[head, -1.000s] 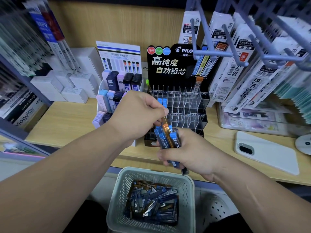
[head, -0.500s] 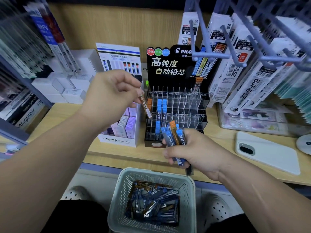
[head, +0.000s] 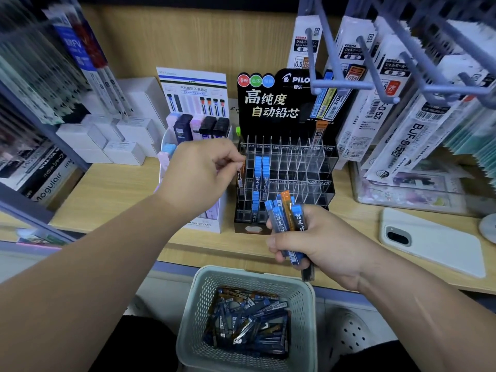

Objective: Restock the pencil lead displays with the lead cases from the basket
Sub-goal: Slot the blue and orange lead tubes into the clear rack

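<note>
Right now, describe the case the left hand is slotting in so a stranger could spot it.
Find the black Pilot display with clear slots. At its left edge, the left hand pinches one lead case. It is orange-brown; the cases slotted beside it are blue-capped.

Stationery shop: hanging refill packs on pegs, lead display rack, stacked boxed stock.

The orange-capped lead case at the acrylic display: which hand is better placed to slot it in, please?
Left. The left hand already pinches the orange-capped lead case at the acrylic display's leftmost column; the right hand is full of lead cases.
</note>
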